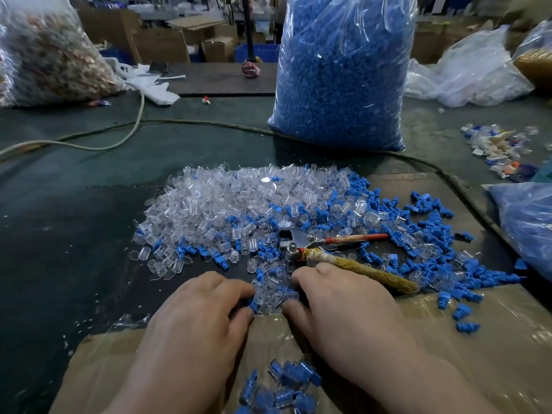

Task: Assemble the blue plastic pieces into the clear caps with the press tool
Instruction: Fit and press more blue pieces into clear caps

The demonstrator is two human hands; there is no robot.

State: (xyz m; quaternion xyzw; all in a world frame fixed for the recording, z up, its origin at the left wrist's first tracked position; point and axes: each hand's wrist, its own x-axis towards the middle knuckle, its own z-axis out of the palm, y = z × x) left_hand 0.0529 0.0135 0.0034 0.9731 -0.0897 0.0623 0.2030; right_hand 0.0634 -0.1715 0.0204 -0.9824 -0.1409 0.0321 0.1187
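Note:
A heap of clear caps [227, 201] covers the middle of the table, with loose blue plastic pieces [418, 243] mixed in and spread to the right. The press tool [301, 245], with one red handle and one cloth-wrapped handle, lies on the heap's near edge. My left hand [197, 321] and my right hand [349, 312] sit side by side near the front, fingers curled into a small cluster of clear caps and blue pieces [273, 295] between them. My left fingertips pinch a blue piece [253, 306]. What my right fingertips hold is hidden.
Assembled blue-in-clear pieces [286, 383] lie on the taped cardboard [448, 339] near me. A tall bag of blue pieces [343, 70] stands behind the heap. A cable [119, 135] crosses the green table. More bags sit at left [44, 55] and right [528, 222].

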